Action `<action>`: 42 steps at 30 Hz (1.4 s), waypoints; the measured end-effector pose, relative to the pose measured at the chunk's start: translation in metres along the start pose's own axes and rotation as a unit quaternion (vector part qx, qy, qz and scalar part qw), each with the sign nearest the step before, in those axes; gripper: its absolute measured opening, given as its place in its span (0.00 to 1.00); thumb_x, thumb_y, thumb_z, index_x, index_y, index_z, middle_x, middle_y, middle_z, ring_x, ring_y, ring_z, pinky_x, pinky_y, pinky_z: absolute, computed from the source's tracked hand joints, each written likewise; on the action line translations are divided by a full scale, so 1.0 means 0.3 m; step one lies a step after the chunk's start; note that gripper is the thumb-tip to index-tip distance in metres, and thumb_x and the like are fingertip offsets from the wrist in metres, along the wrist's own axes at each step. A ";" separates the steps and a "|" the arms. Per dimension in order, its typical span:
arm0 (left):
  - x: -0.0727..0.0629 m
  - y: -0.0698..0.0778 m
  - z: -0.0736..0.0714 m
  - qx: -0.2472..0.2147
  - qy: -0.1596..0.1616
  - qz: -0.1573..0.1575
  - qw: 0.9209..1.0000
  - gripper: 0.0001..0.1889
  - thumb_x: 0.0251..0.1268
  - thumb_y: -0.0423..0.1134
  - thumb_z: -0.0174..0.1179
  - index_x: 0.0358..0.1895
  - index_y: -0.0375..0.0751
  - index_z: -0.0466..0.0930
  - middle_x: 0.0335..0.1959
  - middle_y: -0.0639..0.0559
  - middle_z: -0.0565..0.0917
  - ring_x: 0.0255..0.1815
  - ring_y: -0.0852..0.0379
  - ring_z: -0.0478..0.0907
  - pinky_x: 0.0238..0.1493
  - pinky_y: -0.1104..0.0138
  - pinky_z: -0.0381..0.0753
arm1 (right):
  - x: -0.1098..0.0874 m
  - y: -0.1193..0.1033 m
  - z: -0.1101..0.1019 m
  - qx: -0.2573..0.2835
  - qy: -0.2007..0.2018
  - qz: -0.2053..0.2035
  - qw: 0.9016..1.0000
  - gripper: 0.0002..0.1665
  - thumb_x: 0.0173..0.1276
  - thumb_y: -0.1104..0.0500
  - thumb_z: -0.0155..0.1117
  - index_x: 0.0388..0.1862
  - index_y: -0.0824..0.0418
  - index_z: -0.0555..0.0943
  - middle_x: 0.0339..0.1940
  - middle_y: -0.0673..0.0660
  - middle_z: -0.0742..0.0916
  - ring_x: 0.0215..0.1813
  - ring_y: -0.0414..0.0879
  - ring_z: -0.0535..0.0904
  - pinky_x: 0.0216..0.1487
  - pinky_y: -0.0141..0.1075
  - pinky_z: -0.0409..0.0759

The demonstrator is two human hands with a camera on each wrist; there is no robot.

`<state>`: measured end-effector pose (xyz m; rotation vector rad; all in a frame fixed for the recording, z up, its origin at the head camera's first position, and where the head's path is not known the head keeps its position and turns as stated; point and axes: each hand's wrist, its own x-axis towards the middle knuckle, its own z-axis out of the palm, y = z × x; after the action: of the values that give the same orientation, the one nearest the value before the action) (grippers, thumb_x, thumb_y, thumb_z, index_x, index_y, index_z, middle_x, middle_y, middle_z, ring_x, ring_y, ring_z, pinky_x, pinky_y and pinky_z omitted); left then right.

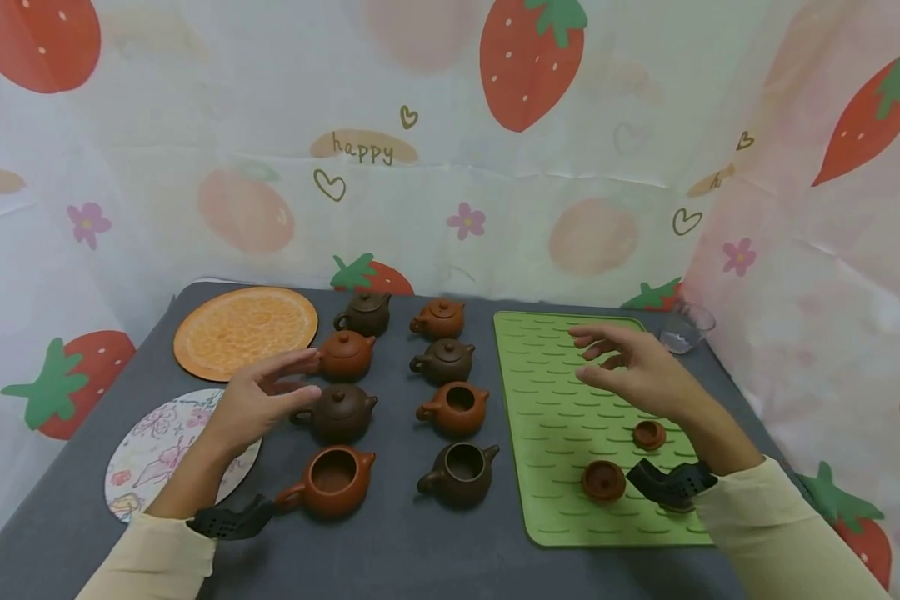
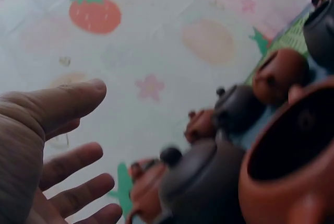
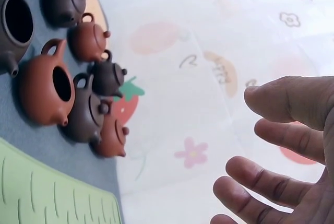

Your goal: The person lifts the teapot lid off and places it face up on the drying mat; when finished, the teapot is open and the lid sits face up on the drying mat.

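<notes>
Two columns of small clay teapots stand on the grey table. My left hand (image 1: 258, 396) hovers over their left side, fingers spread and holding nothing. Nearest it are a lidded reddish teapot (image 1: 347, 357) and a lidded dark brown teapot (image 1: 342, 417). In front are an open reddish teapot (image 1: 337, 500) and an open dark teapot (image 1: 461, 492); another open reddish teapot (image 1: 468, 423) stands behind that one. Above the green mat (image 1: 547, 417) my right hand (image 1: 641, 371) is raised with loosely bent, empty fingers. Teapot lids (image 1: 603, 482) lie on the mat, one partly hidden by the right wrist.
An orange round mat (image 1: 243, 329) and a flowered round mat (image 1: 157, 433) lie at the left. A clear glass cup (image 1: 686, 327) stands at the back right corner. Lidded teapots (image 1: 440, 318) fill the back rows. A strawberry-print curtain (image 1: 420, 208) hangs behind the table.
</notes>
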<state>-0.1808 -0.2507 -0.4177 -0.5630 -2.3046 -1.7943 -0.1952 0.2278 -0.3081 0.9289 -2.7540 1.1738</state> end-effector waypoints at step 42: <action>-0.062 -0.212 0.009 0.021 0.053 -0.036 0.998 0.11 0.60 0.31 0.67 0.43 0.28 0.86 0.38 0.41 0.85 0.41 0.61 0.80 0.38 0.74 0.77 | 0.356 -0.117 0.376 0.161 -0.089 -0.025 0.983 0.25 0.68 0.61 0.65 0.63 0.61 0.75 0.48 0.60 0.82 0.48 0.49 0.79 0.49 0.41 0.77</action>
<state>-0.1884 -0.2649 -0.4819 -0.3742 -2.3130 -1.7566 -0.2407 0.0789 -0.3418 1.1766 -2.6978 1.6370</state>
